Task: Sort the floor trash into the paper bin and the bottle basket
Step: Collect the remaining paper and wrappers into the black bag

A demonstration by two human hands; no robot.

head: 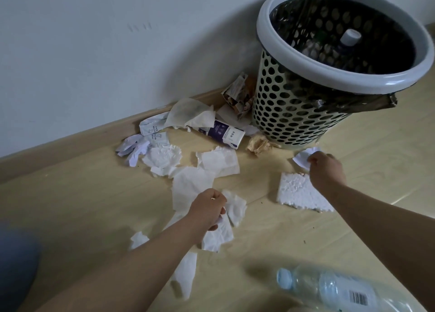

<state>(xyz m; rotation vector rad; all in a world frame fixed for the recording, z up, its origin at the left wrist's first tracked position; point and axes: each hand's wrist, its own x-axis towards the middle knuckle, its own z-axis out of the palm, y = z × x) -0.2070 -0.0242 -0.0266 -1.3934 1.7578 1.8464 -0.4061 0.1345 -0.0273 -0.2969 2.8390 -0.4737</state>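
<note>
White tissues and scraps lie scattered over the wooden floor. My left hand grips a crumpled white tissue at the centre. My right hand pinches a white paper scrap just in front of the perforated basket. The basket has a grey rim and a black liner, and a bottle with a white cap stands inside it. A clear plastic bottle lies on the floor at the bottom right, below my right forearm.
A white foam block lies beside my right wrist. A purple and white wrapper, a brown crumpled paper, a printed packet and white packaging lie along the skirting board by the white wall.
</note>
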